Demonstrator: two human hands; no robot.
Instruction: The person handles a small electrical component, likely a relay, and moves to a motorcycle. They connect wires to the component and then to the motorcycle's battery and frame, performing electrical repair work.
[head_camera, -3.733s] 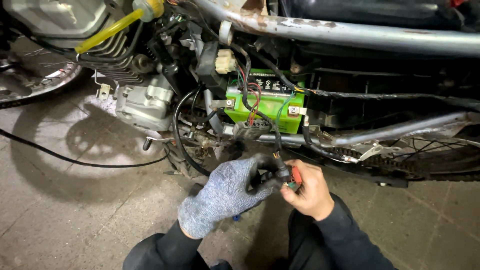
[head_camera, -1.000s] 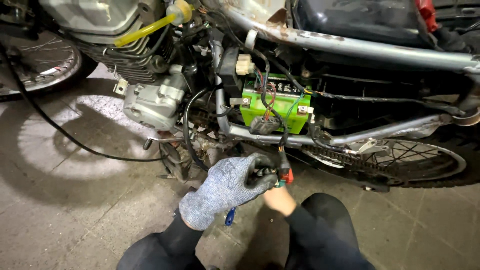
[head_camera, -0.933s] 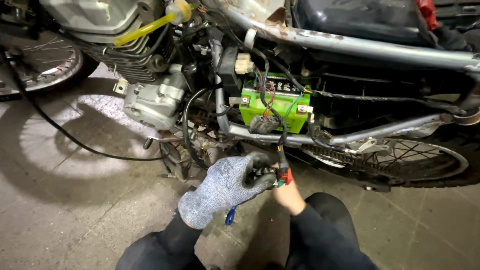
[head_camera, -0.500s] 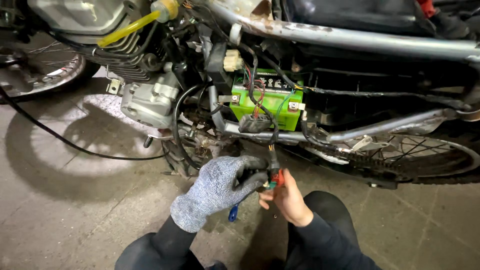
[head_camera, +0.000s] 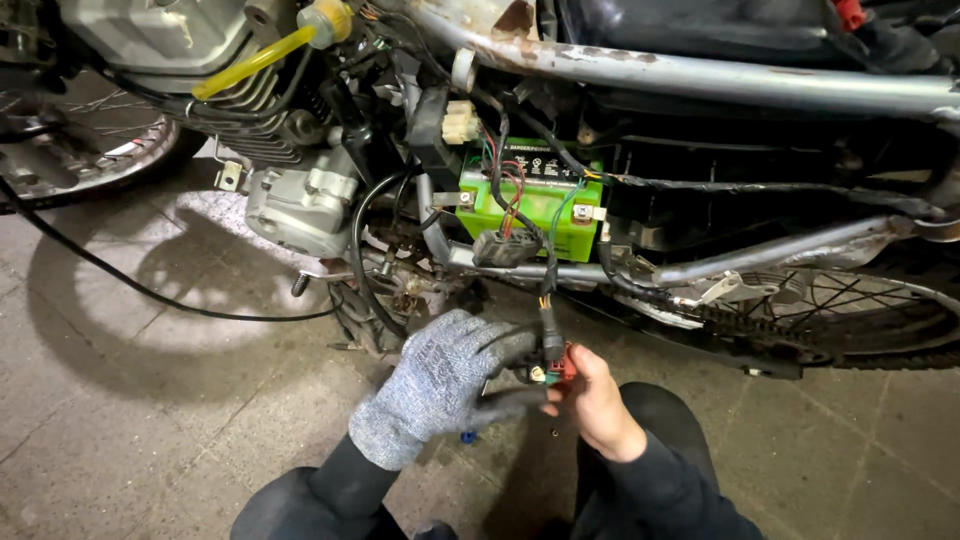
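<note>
Fingers of my gloved left hand (head_camera: 440, 390) and bare right hand (head_camera: 600, 405) pinch a red plug (head_camera: 563, 364) on a dangling wire (head_camera: 548, 300), near the floor (head_camera: 150, 420). Far behind sits a green battery (head_camera: 530, 205); hoses (head_camera: 365, 260) crowd the left, a wheel (head_camera: 850, 310) the right.

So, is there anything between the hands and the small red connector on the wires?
Nothing visible does. The gloved left hand and the bare right hand both already touch the red connector hanging from the wire bundle.
</note>
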